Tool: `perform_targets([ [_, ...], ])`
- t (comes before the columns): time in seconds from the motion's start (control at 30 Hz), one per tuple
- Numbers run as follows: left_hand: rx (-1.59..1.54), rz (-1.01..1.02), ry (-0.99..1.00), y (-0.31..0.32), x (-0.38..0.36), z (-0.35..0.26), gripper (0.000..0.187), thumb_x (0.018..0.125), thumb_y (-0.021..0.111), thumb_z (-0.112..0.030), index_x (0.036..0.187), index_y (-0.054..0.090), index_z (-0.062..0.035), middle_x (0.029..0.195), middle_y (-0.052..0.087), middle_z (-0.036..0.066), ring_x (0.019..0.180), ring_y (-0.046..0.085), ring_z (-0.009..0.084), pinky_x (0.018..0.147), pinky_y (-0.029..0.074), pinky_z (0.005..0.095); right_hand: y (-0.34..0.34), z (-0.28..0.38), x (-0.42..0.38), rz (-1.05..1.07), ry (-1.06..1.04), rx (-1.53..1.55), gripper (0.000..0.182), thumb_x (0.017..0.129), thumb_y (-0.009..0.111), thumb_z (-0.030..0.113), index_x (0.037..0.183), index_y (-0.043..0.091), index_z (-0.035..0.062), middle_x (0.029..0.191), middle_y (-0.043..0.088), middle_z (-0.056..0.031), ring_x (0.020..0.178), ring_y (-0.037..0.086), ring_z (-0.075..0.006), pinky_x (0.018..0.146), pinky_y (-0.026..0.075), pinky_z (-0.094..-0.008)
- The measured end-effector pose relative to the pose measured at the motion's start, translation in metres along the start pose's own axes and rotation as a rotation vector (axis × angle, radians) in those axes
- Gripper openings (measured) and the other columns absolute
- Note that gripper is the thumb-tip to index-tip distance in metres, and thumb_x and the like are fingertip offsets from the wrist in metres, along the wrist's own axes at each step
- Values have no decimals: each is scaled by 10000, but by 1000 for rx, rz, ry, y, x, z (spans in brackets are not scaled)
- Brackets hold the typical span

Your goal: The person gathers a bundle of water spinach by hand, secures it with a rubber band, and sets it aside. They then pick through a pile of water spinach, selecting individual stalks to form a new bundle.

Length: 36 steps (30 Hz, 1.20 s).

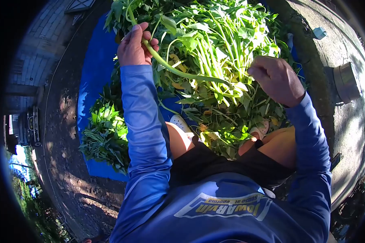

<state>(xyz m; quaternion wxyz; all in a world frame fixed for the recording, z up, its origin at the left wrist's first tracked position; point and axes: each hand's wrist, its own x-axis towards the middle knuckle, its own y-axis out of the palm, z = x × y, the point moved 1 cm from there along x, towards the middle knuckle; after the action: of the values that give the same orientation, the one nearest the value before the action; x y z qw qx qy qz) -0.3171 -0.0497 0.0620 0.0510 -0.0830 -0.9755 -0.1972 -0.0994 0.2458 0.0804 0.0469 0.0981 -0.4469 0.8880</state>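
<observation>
My left hand (138, 46) is closed around a thick, curved green stalk (180, 73) that looks like water spinach. The stalk's leafy top rises past my fingers, and its bare lower end points right, toward my other hand. My right hand (276, 79) is curled with thumb and fingers together, just beyond that end and apart from it. Whatever its fingers may hold is hidden. Under and behind both hands lies a big heap of leafy stalks (219, 48), their pale stems sunlit.
A blue tarp (94, 77) lies under the greens. A smaller leafy bundle (107, 131) rests at the left. Loose leaves (227, 139) surround my clogs (180, 122). On the concrete at the right are a bucket-like container (346, 83) and a small pale-blue object (319, 33).
</observation>
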Motion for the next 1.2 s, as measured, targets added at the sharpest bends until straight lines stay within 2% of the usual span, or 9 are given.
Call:
perform_targets([
  [0.13,-32,96,-39,18,-12,4,307,1034,677,-286,1151,708,-4,805,667,28,636,666,174,546,554,307,14,12,14,122,83,343,216,948,732,237,964,720,22,812,712,-90,784,686,-161,721,537,-359],
  [0.2,-57,135,-47,26,-15,8,309,1035,675,-289,1158,705,-8,813,672,28,645,673,180,563,571,318,44,16,15,159,-56,481,237,959,727,238,1037,750,16,891,753,-107,834,696,-168,765,547,-335],
  [0.47,-88,170,13,35,-23,6,326,1031,680,-307,1159,698,-8,820,677,32,672,703,187,601,610,333,61,26,17,401,340,733,260,983,663,202,1098,756,-12,781,713,-46,631,598,-79,600,492,-252],
  [0.6,-18,185,31,44,-32,5,328,1036,674,-309,1154,697,-4,796,650,21,642,677,162,575,587,309,74,23,16,400,171,536,267,902,673,245,994,779,18,732,688,-35,616,600,-95,599,500,-308],
  [0.77,-4,101,35,49,-29,8,305,1042,667,-284,1143,695,2,776,626,14,603,627,145,535,555,287,88,46,-7,746,-2,-168,222,837,644,261,894,764,84,811,732,-182,785,693,-422,714,540,-498],
  [0.87,-99,101,16,32,-14,3,316,1044,664,-297,1141,693,2,773,615,7,602,615,146,523,544,277,109,31,-30,948,-2,-156,273,839,662,317,921,748,71,888,736,-196,867,710,-404,764,536,-511],
  [1.0,-83,157,-69,23,-22,-3,332,1044,663,-317,1152,694,-4,786,605,3,630,614,148,533,520,289,41,61,13,392,137,303,395,958,736,377,851,704,-1,652,636,-164,586,604,-296,599,486,-434],
  [1.1,-116,222,-164,35,-31,-1,344,1053,648,-334,1184,686,-19,796,585,-5,651,600,150,561,492,296,54,60,28,-170,-226,352,267,1005,645,189,1186,693,-2,1050,713,-207,897,718,-363,802,571,-437],
  [1.2,-255,315,-294,46,-37,5,345,1055,643,-332,1193,681,-18,803,585,-8,657,597,148,564,493,291,75,52,36,-63,-405,238,314,1009,647,149,1299,648,28,1229,694,-177,1127,669,-381,933,560,-454],
])
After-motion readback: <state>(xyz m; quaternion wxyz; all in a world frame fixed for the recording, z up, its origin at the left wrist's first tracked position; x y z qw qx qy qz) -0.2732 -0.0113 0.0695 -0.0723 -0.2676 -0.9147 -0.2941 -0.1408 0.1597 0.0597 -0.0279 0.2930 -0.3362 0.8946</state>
